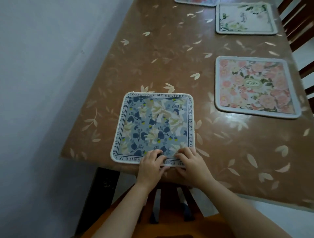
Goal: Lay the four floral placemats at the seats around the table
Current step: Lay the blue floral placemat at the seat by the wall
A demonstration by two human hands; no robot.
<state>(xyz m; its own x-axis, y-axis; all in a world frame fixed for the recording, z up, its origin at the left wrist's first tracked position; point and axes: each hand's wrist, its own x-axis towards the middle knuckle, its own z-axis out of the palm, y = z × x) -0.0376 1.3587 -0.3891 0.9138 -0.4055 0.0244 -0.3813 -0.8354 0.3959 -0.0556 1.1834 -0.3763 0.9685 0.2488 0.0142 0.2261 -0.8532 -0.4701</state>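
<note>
Blue mat (153, 126) lies flat at the near edge of the table (169, 51). Left hand (151, 165) and right hand (192, 164) sit side by side and both pinch its near border, fingers curled on top. Pink mat (254, 86) lies to the right, white mat (244, 17) beyond it, and a fourth mat (195, 2) is cut off at the top. Chair (169, 219) stands below the hands.

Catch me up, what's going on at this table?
A person is laying floral placemats on the brown table. The left hand and right hand pinch the near edge of the blue floral placemat at the near end. The pink floral placemat and white floral placemat lie along the right side; the edge of a fourth placemat shows at the far end.
</note>
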